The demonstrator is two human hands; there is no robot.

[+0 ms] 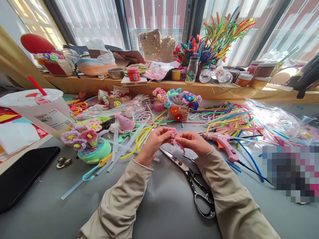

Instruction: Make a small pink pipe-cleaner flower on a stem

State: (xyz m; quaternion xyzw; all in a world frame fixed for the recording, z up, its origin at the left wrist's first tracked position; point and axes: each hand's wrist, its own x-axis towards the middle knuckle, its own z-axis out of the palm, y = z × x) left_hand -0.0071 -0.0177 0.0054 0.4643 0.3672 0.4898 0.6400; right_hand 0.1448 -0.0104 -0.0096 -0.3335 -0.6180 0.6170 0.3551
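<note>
Between my two hands, above the grey table, is a pink pipe cleaner [172, 132] bent into small loops like a flower. My left hand [157, 141] pinches its looped part between thumb and fingers. The other end, a short tail hanging down, is gripped by the fingertips of my right hand [193, 142]. Large black-handled scissors [185, 166] lie just below my hands, partly under my right sleeve. A pink glue gun [225, 143] rests on the table right of my right hand.
Clear glue sticks [124, 146] and yellow pipe cleaners [144, 134] lie left of my hands. Beyond stands a basket of fuzzy flowers [178, 113]. A drink cup [41, 108], a flower pot [93, 151] and a black phone [26, 176] occupy the left. Loose pipe cleaners [229, 119] heap at right.
</note>
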